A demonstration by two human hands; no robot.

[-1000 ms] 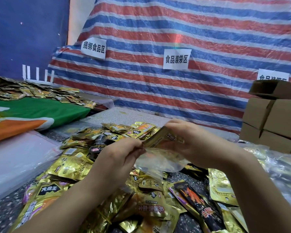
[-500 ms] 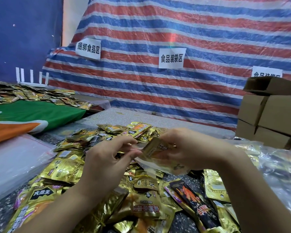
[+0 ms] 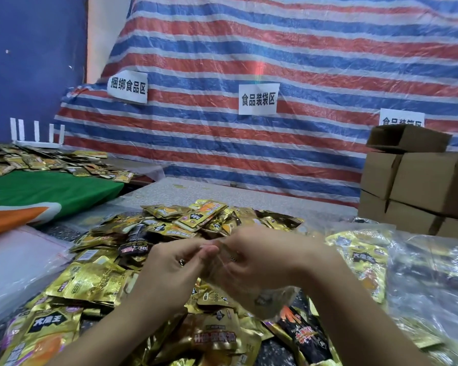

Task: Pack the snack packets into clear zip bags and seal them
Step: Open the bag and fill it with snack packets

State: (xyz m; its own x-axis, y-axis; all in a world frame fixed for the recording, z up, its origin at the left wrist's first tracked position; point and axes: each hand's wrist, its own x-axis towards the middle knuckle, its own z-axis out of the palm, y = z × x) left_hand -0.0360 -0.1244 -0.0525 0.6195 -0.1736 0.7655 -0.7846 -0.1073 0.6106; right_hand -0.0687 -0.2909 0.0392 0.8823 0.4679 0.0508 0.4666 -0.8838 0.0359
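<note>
A heap of gold and black snack packets [image 3: 185,228] covers the table in front of me. Both hands meet above the heap. My left hand [image 3: 169,270] pinches the top edge of a clear zip bag [image 3: 273,294] with thumb and fingers. My right hand [image 3: 262,257] grips the same bag from the right, and the bag hangs down under that palm. A gold packet shows faintly through the film, mostly hidden by my right hand.
Filled clear bags of packets [image 3: 376,262] lie at the right. Stacked cardboard boxes [image 3: 418,186] stand at the back right. A stack of flat clear bags [image 3: 16,262] lies at the left, beside a green and orange cloth [image 3: 45,191] with more packets behind it.
The gold packet held up in my right hand has gone down into the clear bag. Both hands have dropped lower and closed together on the bag's top edge.
</note>
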